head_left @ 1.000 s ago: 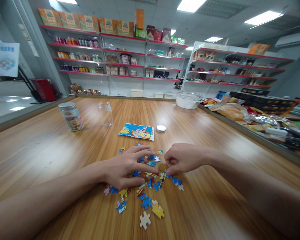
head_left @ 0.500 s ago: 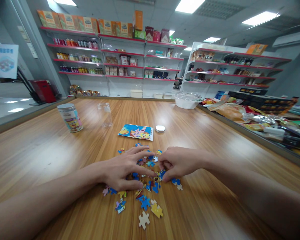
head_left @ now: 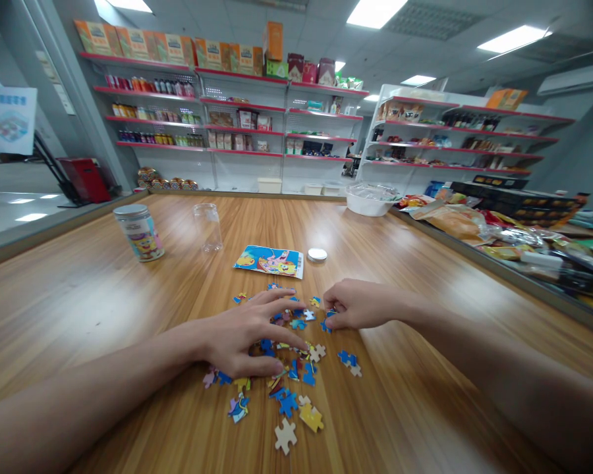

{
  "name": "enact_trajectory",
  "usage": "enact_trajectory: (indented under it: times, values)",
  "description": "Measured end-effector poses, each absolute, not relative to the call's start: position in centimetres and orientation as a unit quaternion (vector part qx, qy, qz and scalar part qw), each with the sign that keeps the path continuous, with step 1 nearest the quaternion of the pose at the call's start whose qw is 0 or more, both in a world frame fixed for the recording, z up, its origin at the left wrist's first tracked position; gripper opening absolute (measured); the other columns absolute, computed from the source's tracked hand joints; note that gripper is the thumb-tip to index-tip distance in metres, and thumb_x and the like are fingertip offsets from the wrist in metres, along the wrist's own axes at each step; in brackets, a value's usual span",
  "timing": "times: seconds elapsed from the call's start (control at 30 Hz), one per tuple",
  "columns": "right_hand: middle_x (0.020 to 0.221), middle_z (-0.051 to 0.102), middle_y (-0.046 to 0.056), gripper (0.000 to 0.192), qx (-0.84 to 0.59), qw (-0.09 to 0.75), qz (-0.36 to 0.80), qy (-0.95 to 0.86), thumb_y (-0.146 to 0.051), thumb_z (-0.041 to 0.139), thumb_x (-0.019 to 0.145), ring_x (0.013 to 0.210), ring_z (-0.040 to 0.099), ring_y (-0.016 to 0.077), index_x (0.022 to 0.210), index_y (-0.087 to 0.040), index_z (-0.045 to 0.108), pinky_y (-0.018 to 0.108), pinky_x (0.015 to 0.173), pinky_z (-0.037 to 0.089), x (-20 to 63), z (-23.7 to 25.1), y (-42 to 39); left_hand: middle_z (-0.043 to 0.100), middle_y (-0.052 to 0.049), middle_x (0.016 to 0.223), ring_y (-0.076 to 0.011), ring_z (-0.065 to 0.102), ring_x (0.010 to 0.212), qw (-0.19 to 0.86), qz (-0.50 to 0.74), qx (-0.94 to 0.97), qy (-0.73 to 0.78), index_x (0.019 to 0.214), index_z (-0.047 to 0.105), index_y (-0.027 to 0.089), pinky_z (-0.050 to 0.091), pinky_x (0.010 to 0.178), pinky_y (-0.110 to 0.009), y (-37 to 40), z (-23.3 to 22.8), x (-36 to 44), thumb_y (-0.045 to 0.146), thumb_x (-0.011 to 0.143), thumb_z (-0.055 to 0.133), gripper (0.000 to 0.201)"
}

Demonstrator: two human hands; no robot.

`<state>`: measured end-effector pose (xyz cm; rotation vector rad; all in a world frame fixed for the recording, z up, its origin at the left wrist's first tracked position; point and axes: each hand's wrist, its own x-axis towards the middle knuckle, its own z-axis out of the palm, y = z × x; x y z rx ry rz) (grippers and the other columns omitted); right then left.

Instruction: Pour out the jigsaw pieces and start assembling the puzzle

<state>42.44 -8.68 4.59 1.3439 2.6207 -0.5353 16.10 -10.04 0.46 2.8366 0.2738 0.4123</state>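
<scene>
The step in hand looks like sorting loose jigsaw pieces [head_left: 286, 368] scattered on the wooden table [head_left: 425, 408]. The left hand [head_left: 250, 332] lies spread over the middle of the heap, fingers splayed and flat, palm down, touching the pieces beneath it without gripping any that can be seen. The right hand [head_left: 358, 306] rests at the far right edge of the heap with its fingers curled in, thumb and forefinger pinched at a small blue piece [head_left: 327, 317]; whether that piece is lifted clear of the table cannot be told. More pieces lie nearer the camera, among them a pale reverse-side piece [head_left: 285, 436] and a yellow one [head_left: 312, 416].

Beyond the heap lies the printed reference picture [head_left: 271, 260], with a small round lid [head_left: 317, 255] just beside it, a clear empty jar [head_left: 208, 227] and a printed canister [head_left: 139, 232] farther left.

The next move seems to call for a firm pinch on the blue piece, then turning it face up and comparing its colours with the picture.

Compared with half a second ago, the right hand has drawn back and away from the left, leaving a gap between them and baring a white piece [head_left: 318, 352] and a blue pair [head_left: 348, 359] it had covered; the left hand has barely shifted
</scene>
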Motion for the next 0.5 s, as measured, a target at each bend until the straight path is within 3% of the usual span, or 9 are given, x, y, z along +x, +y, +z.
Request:
enact_trajectory:
  times: [0.17, 0.33, 0.5]
  values:
    - [0.074, 0.064, 0.001, 0.022, 0.435, 0.026, -0.124, 0.892, -0.033, 0.07, 0.077, 0.062, 0.052, 0.0125, 0.092, -0.017, 0.069, 0.023, 0.054, 0.029, 41.7, 5.2, -9.7, 0.042, -0.011, 0.149, -0.0351, 0.04, 0.136, 0.149, 0.155, 0.973, 0.089, 0.123, 0.063, 0.028, 0.027, 0.115, -0.06, -9.9, 0.6, 16.2, 0.036, 0.086, 0.065, 0.038]
    - [0.071, 0.062, -0.002, 0.024, 0.303, 0.067, -0.19, 0.931, -0.036, 0.075, 0.077, 0.064, 0.053, 0.0112, 0.092, -0.019, 0.07, 0.021, 0.057, 0.031, 40.8, 5.2, -11.2, 0.044, -0.011, 0.147, -0.0337, 0.04, 0.136, 0.154, 0.145, 0.972, 0.1, 0.123, 0.064, 0.027, 0.024, 0.117, -0.058, -9.8, 0.3, 16.1, 0.039, 0.085, 0.067, 0.04]
    - [0.073, 0.067, 0.001, 0.013, 0.256, 0.07, -0.171, 0.949, -0.026, 0.062, 0.087, 0.063, 0.053, 0.0109, 0.088, -0.017, 0.072, 0.022, 0.06, 0.034, 40.5, 5.0, -11.4, 0.042, -0.011, 0.149, -0.0352, 0.04, 0.135, 0.151, 0.145, 0.972, 0.103, 0.126, 0.062, 0.03, 0.025, 0.116, -0.06, -9.7, 0.1, 16.0, 0.039, 0.083, 0.069, 0.045]
